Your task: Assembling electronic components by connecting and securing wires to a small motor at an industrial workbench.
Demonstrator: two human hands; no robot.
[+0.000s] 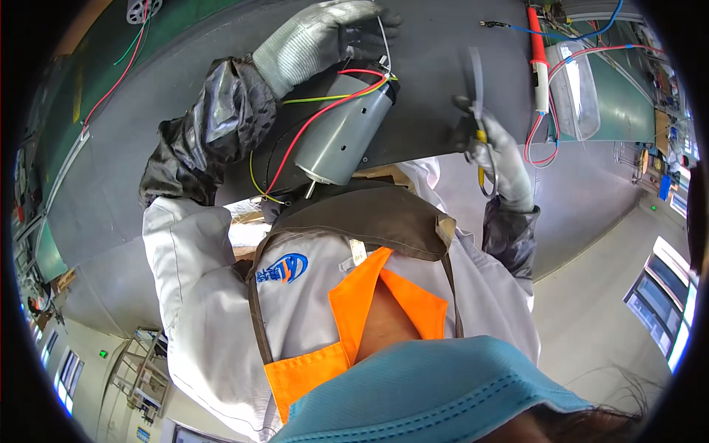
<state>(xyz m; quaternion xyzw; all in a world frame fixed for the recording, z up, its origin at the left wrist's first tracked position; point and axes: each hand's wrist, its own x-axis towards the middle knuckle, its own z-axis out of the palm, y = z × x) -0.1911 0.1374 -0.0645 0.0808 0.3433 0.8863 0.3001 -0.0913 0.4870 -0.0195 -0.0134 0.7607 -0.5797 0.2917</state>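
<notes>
A grey cylindrical motor [346, 133] lies tilted on the dark work surface, its shaft pointing towards me. Red and yellow-green wires come from its far end, where a thin white cable tie [385, 46] stands up. My left hand [321, 40], in a grey-white glove with dark fingertips, is beside that end. Its fingers are stretched out behind the tie; whether they touch it, I cannot tell. My right hand [506, 159], gloved too, is closed on a scissor-like tool [481, 136] with yellow on its handle and a long grey blade, blurred, pointing away from me.
To the right lie a red-and-white tube-shaped handle [539, 66] with wires and a clear plastic box [577, 92]. A blue wire [528, 31] runs along the far right. Another red wire [118, 85] crosses the left side. The dark work surface [436, 81] has its near edge at my apron.
</notes>
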